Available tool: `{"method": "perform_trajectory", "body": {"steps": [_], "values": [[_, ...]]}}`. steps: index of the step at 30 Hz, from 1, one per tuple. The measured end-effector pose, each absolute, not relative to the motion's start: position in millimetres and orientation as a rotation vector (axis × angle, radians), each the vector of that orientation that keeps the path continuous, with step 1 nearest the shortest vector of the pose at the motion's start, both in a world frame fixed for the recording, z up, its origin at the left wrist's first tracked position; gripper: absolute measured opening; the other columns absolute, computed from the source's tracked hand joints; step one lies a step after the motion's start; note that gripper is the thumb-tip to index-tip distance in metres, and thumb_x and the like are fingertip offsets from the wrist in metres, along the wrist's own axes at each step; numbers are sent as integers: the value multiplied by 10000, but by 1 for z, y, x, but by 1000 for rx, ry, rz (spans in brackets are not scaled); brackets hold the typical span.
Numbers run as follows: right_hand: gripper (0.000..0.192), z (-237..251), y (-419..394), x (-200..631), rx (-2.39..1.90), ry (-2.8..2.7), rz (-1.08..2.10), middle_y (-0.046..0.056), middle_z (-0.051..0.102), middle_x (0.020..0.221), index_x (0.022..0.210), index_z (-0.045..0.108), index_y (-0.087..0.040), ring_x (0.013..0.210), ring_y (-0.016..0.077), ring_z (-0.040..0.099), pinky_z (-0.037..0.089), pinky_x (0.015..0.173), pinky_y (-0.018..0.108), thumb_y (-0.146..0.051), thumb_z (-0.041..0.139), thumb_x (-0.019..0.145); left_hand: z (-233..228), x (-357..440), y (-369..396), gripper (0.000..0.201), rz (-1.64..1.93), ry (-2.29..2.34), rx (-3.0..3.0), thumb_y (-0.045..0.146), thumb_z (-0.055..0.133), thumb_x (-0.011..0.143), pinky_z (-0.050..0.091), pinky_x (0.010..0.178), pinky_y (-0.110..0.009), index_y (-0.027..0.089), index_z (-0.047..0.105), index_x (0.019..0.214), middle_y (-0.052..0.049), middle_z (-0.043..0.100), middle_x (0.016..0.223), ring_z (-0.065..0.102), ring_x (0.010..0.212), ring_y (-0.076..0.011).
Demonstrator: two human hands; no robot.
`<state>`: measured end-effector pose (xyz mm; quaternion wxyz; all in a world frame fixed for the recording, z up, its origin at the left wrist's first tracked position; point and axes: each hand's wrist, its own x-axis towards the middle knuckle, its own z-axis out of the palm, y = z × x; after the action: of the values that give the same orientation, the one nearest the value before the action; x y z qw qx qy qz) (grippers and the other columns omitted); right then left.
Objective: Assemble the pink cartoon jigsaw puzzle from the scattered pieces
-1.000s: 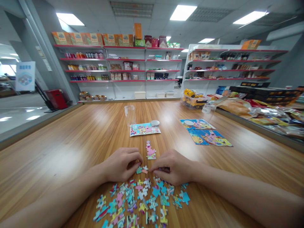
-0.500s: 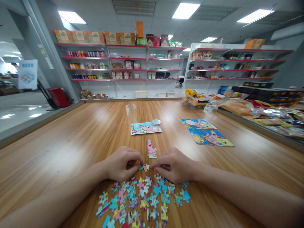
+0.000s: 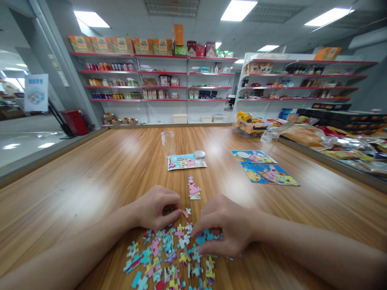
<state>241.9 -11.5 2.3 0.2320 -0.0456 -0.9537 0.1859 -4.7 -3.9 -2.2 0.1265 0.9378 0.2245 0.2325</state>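
Loose jigsaw pieces (image 3: 171, 245) lie in a heap in front of me. At the heap's upper left, my left hand (image 3: 159, 207) rests on the table, fingers curled and thumb closed against them at the edge of a small orange-and-white puzzle piece (image 3: 186, 212). My right hand (image 3: 227, 225) is over the heap's right side, thumb and forefinger apart above blue pieces (image 3: 205, 237), with nothing visibly between them. Beyond both hands, a joined pink strip of puzzle (image 3: 194, 188) shows a starfish character. The left fingertips are partly hidden.
Farther back lie a cartoon picture card (image 3: 186, 162) with a metal lid (image 3: 199, 154) and a clear jar (image 3: 168, 144). On the right are blue picture cards (image 3: 270, 174), another lid (image 3: 242, 155), a second jar (image 3: 269, 137) and a bin of yellow toys (image 3: 249, 125).
My right hand has moved down from beside the small orange-and-white piece to the heap, and its fingers have spread. My left hand has stayed nearly in place.
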Motion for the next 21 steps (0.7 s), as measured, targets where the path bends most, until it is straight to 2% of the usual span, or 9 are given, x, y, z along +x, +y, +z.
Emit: {"method": "perform_trajectory", "body": {"steps": [3, 6, 10, 13, 17, 21], "values": [[308, 0, -14, 241, -80, -2650, 517, 14, 668, 622, 902, 718, -159, 525, 122, 588, 376, 490, 242, -450, 615, 907, -3, -4, -4, 237, 717, 731, 2752, 233, 499, 915, 320, 494, -243, 166, 547, 693, 10, 519, 588, 452, 518, -114], [263, -2, -15, 242, -98, -2677, 524, 22, 687, 654, 922, 713, -160, 551, 131, 607, 396, 515, 247, -400, 607, 913, -4, -3, -3, 263, 760, 816, 2754, 249, 494, 930, 317, 493, -235, 161, 565, 693, 13, 508, 566, 443, 501, -111], [244, 1, -17, 242, -94, -2715, 508, 25, 693, 703, 1030, 695, -158, 576, 131, 605, 398, 527, 254, -332, 566, 917, -4, -2, -3, 264, 782, 838, 2745, 251, 493, 932, 314, 495, -226, 158, 576, 700, 12, 513, 566, 440, 495, -107], [249, 5, -22, 238, -117, -2750, 414, 9, 680, 699, 1086, 687, -184, 572, 125, 582, 351, 503, 260, -332, 555, 935, -4, -3, -3, 258, 779, 838, 2746, 246, 498, 927, 319, 501, -228, 157, 577, 698, 12, 516, 572, 445, 502, -108], [190, 8, -29, 233, -118, -2790, 240, -11, 645, 644, 943, 724, -210, 529, 113, 531, 287, 479, 279, -299, 555, 940, -5, -3, -3, 258, 784, 829, 2748, 239, 495, 928, 318, 503, -226, 157, 572, 696, 11, 516, 573, 452, 505, -109], [232, 8, -33, 230, -118, -2804, 172, -10, 621, 609, 815, 711, -186, 516, 107, 505, 286, 483, 280, -277, 542, 945, -5, -2, -3, 259, 784, 837, 2751, 239, 495, 927, 316, 501, -224, 158, 568, 693, 14, 512, 564, 453, 499, -108]]}}
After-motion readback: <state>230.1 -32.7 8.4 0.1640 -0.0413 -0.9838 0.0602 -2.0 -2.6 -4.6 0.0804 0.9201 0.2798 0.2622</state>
